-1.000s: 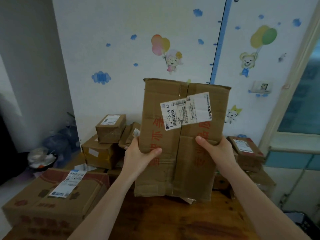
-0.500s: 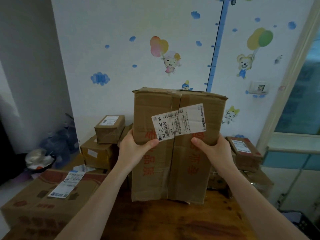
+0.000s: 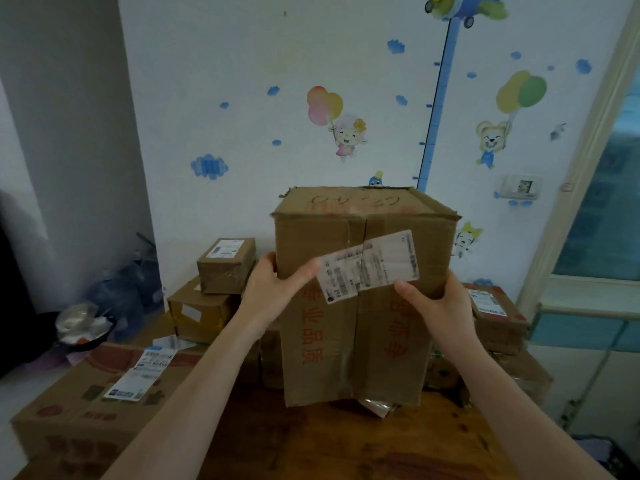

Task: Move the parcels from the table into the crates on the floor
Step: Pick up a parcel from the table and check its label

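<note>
Head view: both hands, left (image 3: 273,289) and right (image 3: 440,299), grip the upright parcel (image 3: 360,341) between them.

Two bare forearms, no sleeves in view, left hand (image 3: 273,289), right hand (image 3: 438,303), no rings or watch

We see a big box (image 3: 360,299) made of brown cardboard, matt and a bit crumpled, with a torn edge. Its label (image 3: 370,266) is white paper, and shiny clear tape runs down its middle. The table (image 3: 329,441) is dark wood, smooth and a little shiny.
</note>
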{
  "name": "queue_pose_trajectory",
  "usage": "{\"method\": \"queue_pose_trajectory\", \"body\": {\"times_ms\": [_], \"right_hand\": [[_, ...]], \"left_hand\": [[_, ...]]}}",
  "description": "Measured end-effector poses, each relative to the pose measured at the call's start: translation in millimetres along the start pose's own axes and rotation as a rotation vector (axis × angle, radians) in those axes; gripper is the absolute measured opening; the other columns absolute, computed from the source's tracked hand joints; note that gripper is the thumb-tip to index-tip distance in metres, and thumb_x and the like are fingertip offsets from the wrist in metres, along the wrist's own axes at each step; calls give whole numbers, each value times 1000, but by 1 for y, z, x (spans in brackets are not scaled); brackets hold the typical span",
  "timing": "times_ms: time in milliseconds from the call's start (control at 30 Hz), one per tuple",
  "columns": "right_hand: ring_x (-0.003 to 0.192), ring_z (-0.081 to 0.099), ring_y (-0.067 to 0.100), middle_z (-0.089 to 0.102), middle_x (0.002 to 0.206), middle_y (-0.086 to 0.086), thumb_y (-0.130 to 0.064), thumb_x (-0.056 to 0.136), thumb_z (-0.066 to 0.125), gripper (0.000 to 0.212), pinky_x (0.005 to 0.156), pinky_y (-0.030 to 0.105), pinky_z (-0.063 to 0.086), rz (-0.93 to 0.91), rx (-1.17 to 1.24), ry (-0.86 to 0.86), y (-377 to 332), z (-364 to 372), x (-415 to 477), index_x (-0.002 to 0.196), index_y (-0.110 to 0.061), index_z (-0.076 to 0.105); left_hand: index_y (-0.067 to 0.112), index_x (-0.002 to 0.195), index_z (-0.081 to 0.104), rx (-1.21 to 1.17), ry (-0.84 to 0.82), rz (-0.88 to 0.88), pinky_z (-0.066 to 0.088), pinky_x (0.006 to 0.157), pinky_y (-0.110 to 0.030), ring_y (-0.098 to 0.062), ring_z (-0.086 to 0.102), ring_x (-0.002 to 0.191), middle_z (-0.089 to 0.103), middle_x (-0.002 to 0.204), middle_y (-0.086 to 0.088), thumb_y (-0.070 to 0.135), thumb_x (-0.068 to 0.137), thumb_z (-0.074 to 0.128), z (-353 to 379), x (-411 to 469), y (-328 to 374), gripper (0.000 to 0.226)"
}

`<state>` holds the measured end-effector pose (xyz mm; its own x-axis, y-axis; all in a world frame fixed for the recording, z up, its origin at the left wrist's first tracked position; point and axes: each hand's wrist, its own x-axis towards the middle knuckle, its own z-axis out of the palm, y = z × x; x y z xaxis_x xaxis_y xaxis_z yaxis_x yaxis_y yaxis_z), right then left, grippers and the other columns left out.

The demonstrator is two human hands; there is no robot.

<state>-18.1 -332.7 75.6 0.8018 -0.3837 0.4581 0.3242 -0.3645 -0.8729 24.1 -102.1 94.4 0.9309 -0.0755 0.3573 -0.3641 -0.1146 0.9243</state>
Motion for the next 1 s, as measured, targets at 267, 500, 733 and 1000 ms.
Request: {"method": "queue_pose_trajectory", "body": {"times_ms": [267,500,733,1000], "right_hand": [[89,60,2,63,97,-15,-36,73,76,44,71,22,49,-2,-60,-2,-3,-2,2,108,-24,53],[93,60,2,62,98,-14,-29,76,75,40,68,15,47,-42,-57,11,-1,-7,-6,109,-22,53],[103,61,13,64,110,-6,-45,75,64,58,73,24,48,88,72,-211,-24,-23,-5,127,-23,49],[77,70,22,73,86,6,-32,81,68,27,59,34,54,499,266,-250,-35,-27,-8,101,-16,60]], "left_hand": [[19,105,57,200,185,153,45,64,-5,-5,56,89,59,93,11,38,76,75,5,1,6,40],[31,106,66,-169,-47,-56,49,92,-39,-18,59,111,68,106,11,77,66,54,-7,-5,23,62],[13,111,62,-332,-40,-396,47,90,-45,-20,60,100,69,104,-5,30,89,63,-11,-4,24,28],[12,115,50,-206,-47,-216,55,75,-34,-21,64,95,62,108,-6,24,78,74,-6,-17,20,46]]}}
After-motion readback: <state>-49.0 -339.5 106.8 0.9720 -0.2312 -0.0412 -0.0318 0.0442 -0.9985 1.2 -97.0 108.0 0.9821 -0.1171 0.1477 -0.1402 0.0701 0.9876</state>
